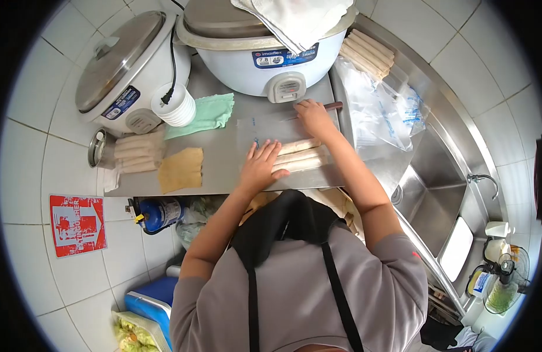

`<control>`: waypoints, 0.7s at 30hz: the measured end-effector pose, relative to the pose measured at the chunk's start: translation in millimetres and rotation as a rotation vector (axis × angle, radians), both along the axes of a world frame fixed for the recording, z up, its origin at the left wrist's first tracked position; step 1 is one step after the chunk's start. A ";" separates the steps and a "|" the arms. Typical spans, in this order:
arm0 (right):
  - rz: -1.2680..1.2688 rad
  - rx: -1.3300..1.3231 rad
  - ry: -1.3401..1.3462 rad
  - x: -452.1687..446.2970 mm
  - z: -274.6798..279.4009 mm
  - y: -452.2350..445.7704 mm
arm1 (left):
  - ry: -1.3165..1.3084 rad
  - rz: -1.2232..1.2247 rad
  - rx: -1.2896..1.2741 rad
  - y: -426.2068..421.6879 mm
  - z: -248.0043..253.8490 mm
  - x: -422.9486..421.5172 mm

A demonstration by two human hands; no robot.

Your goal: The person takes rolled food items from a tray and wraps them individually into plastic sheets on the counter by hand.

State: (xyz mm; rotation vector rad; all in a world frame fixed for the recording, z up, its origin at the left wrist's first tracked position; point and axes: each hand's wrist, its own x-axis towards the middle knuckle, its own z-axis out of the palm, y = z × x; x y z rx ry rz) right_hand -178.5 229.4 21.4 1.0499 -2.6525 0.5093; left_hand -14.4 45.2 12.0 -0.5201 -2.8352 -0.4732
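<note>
Left hand (259,167) on pale rolls (301,155), right hand (314,120) at a knife (334,106).
The left fingers (272,152) spread loosely open over the rolls' left ends, gripping none; the rolls lie side by side on the bench (218,161), right of those fingers and nearer the person than the right hand; its fingers bend over the knife; whether they grip it, I cannot tell.

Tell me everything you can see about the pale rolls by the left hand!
The pale rolls are long, thin, cream-coloured tubes that look fairly smooth. They lie side by side near the front edge of the metal counter, tilting slightly upward toward the picture's right. The left hand is spread at their left ends. Clear plastic lies close by; I can't tell whether it covers them.
</note>
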 end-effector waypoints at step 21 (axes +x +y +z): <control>0.255 0.019 -0.356 76.6 79.4 42.5 | -0.236 0.001 -0.214 -7.2 83.0 -22.6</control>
